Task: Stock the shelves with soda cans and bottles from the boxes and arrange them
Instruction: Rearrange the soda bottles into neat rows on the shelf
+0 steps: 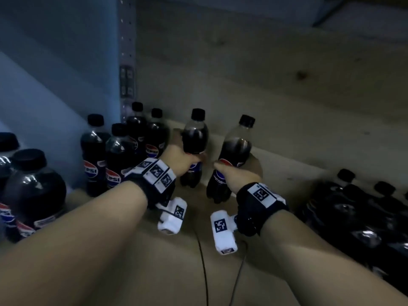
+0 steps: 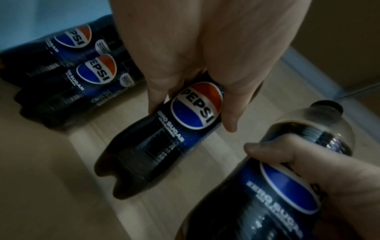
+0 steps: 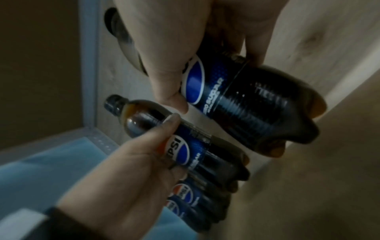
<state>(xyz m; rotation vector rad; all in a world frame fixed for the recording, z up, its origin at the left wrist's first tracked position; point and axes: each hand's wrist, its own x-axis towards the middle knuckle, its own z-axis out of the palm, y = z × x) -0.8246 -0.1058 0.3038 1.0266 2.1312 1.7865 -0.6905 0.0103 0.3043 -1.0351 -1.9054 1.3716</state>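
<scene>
Two hands [image 1: 178, 159] [image 1: 237, 175] around upright bottles [image 1: 194, 140] [image 1: 234, 151]

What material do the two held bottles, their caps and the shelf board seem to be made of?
The bottle in the left hand and the bottle in the right hand: probably clear glossy plastic, since dark soda shows through and highlights glint. Their caps: black, matte, likely plastic. The shelf board: pale wood or wood-look laminate, with grain and knots; which one is unclear.

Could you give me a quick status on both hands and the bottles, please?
Left hand grips one Pepsi Zero Sugar bottle, right hand another. Both over the wooden shelf, right one tilted. Stocked bottles stand left; path clear.
</scene>
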